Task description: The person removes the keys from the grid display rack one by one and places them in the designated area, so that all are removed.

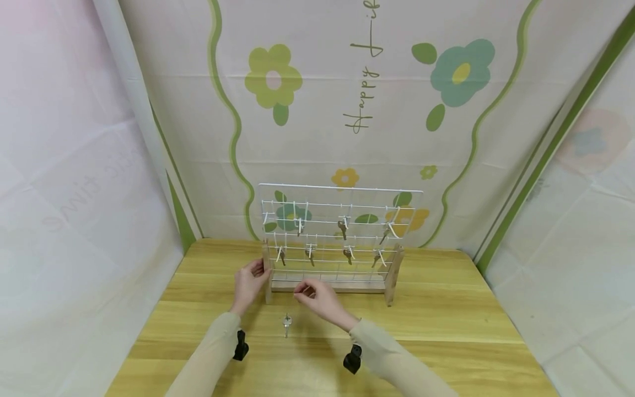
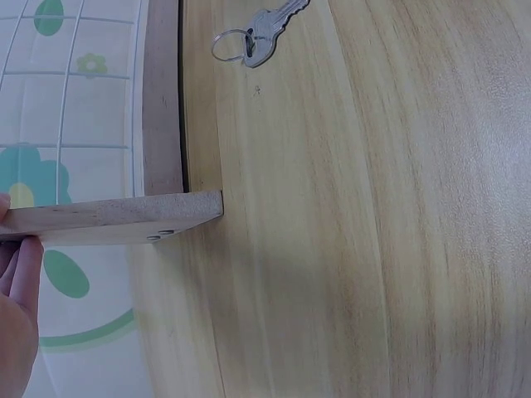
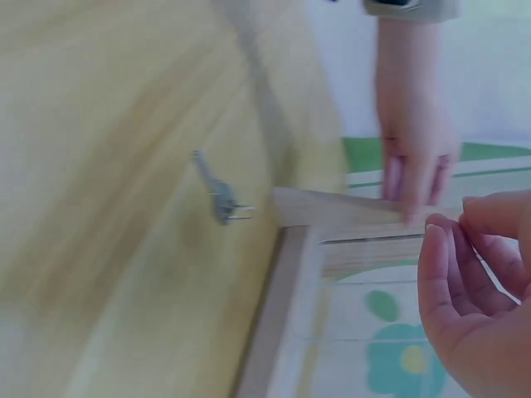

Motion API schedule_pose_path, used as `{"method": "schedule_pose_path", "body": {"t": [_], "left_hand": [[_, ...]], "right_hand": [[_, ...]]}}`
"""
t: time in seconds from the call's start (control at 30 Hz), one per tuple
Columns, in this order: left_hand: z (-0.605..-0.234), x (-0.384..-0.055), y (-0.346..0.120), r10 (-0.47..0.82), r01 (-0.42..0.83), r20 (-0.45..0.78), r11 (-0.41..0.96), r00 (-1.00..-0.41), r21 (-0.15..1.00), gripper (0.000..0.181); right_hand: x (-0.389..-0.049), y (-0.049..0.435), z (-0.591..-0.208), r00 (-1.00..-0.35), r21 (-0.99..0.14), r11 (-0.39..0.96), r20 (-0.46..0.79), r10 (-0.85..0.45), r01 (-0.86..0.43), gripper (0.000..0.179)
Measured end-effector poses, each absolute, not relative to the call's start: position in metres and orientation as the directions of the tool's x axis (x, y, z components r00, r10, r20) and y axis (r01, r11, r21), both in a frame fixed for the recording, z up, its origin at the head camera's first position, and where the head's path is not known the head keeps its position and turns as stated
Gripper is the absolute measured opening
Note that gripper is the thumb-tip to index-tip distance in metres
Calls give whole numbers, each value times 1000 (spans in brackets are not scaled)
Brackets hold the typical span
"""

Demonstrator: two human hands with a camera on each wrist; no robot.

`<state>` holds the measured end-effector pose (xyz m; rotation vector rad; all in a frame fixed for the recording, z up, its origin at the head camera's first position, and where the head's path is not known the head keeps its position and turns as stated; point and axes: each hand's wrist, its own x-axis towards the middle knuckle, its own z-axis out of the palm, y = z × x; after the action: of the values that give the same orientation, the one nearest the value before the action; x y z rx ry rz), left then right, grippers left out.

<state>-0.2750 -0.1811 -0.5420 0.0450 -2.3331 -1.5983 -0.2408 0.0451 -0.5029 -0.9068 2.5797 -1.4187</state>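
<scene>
My left hand grips the left wooden side post of a white wire grid rack, thumb and fingers on either side of it. Just before the rack's lower bar, my right hand hovers over the table with its fingers loosely bent. Its thumb and fingertips are close together, and nothing shows between them. A silver key with a small ring lies on the table, below and left of the right hand. Several keys hang from white hooks on the grid in two rows.
The rack stands on the wooden tabletop, held by the right wooden post and a low wooden crossbar. Close behind it hangs a flowered cloth. Cloth walls also rise on the left and right.
</scene>
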Motion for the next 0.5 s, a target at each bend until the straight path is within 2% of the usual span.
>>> {"method": "schedule_pose_path", "body": {"t": [0.23,0.5], "left_hand": [[-541,-275,-181,-200,163,256,389,-946,907,35],[-541,-274,-182,-191,161,250,386,-949,908,35]], "right_hand": [[-236,51,-466,-825,-806,369,239,-512,-462,10],[-244,54,-424,-812,-781,307,396,-428,-543,8]]}}
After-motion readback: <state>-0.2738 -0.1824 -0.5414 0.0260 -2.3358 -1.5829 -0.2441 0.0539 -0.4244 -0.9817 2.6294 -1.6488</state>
